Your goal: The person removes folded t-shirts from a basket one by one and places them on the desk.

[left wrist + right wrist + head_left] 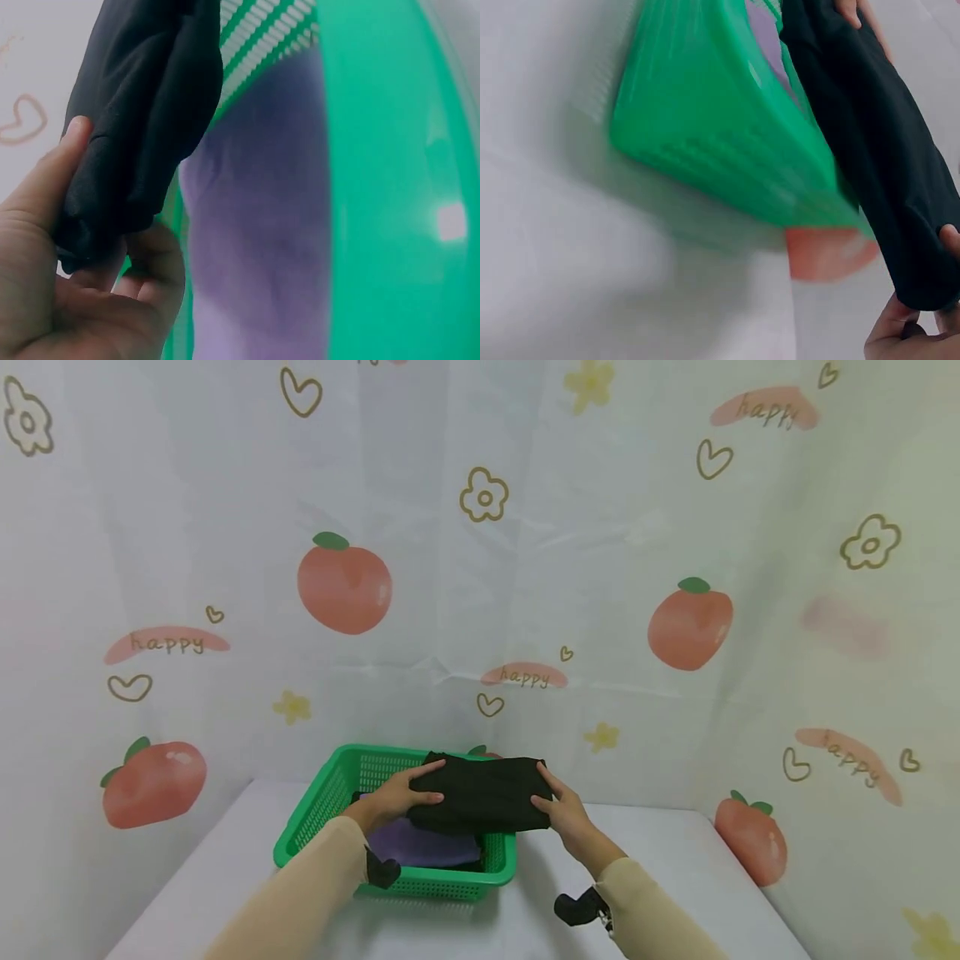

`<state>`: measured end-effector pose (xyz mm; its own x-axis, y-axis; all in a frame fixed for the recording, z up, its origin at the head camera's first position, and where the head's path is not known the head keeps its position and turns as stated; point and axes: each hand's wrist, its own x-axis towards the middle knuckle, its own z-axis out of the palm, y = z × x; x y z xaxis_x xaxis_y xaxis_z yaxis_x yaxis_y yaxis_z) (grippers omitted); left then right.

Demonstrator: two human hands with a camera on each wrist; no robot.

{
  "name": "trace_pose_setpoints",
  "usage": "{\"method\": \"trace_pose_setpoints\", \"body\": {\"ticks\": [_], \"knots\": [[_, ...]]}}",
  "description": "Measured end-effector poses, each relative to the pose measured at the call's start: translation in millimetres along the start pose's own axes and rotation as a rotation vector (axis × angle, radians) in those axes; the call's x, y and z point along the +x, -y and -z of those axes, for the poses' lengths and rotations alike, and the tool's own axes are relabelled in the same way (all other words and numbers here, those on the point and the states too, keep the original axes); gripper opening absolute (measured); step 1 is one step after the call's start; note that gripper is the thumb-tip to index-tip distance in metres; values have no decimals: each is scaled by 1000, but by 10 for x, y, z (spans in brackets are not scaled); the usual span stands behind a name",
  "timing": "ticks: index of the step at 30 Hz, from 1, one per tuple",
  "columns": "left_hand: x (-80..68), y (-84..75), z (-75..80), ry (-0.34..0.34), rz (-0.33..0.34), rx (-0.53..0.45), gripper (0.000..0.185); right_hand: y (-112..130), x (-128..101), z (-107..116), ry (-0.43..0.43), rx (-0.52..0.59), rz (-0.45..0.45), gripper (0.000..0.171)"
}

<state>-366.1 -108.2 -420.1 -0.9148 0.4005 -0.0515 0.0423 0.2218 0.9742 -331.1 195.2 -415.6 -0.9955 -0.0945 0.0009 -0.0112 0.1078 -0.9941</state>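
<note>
Both hands hold a folded black cloth (483, 795) up over the right part of a green plastic basket (420, 883). My left hand (393, 797) grips its left end; in the left wrist view the thumb lies on one face and curled fingers sit behind the other. At the opposite end, my right hand (564, 814) pinches the cloth between thumb and fingers. Beneath the cloth, a purple cloth (420, 845) lies inside the basket, with some dark material showing at its edges. The black cloth hides part of the basket's back and right side.
The basket stands on a white table (600, 877) against a white curtain (555, 568) printed with peaches, hearts and flowers. Its perforated walls rise around the purple cloth. Table surface extends to the right of the basket. Black straps circle both wrists.
</note>
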Motion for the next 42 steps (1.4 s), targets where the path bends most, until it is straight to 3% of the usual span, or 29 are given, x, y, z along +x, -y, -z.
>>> {"method": "trace_pose_setpoints", "body": {"ticks": [6, 10, 21, 30, 37, 42], "knots": [[136, 10, -226, 28, -4, -141, 72, -71, -22, 236, -10, 13, -10, 66], [186, -23, -359, 15, 0, -168, 71, -81, -35, 357, -9, 19, -15, 65], [324, -71, -608, 4, -6, -124, 70, -141, -66, 617, -22, 5, -48, 65], [463, -225, -780, -2, -18, -100, 67, -131, -100, 826, -52, -1, -46, 65], [539, -313, -1031, 12, 33, -126, 68, -209, -94, 998, -117, -20, -62, 62], [597, -411, -1188, -27, 44, -75, 67, -206, -90, 1136, -132, -25, -61, 61]]}}
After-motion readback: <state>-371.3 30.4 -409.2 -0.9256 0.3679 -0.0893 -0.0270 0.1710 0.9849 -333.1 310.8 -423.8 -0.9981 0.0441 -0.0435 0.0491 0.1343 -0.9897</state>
